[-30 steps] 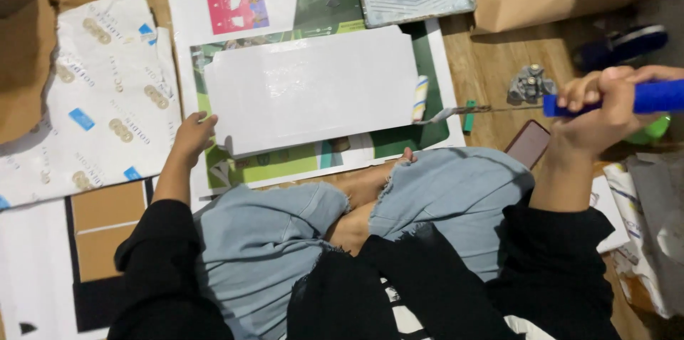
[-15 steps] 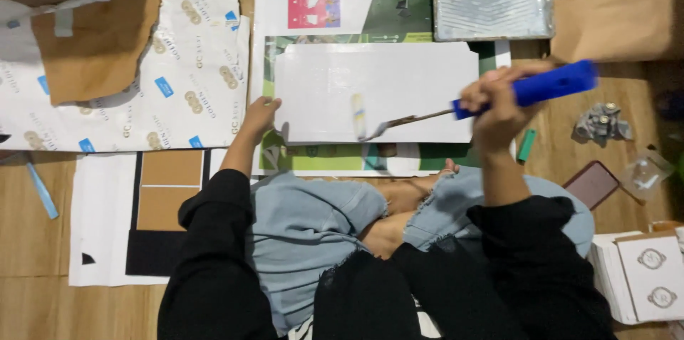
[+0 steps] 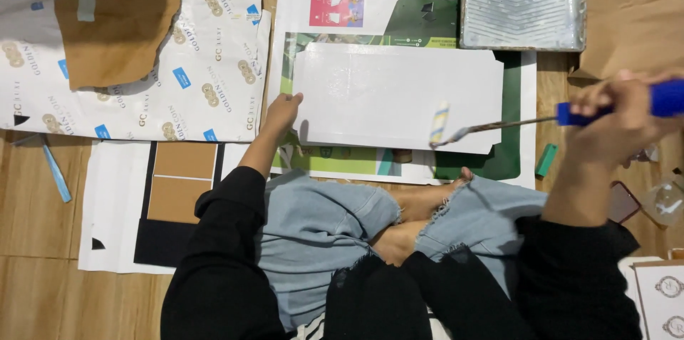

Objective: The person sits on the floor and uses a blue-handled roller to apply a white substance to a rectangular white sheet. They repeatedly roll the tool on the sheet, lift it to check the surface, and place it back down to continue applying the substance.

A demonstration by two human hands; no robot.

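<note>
Fingers wrapped tight, the right hand (image 3: 627,122) has its grip on a blue-handled paint roller (image 3: 499,125), whose small roller head touches the white card's (image 3: 395,94) lower right edge. Left hand (image 3: 283,110) lies flat and open, pressing the card's left edge. Beyond, a pink rectangular label sits on a white sheet (image 3: 335,7); a grey paint tray (image 3: 524,1) lies top right on the wooden floor (image 3: 35,240).

I see a wooden floor (image 3: 28,297) carrying printed paper sheets (image 3: 214,62), brown cardboard (image 3: 114,33) and a paint tray (image 3: 524,1), all beyond my fingers (image 3: 288,101).
</note>
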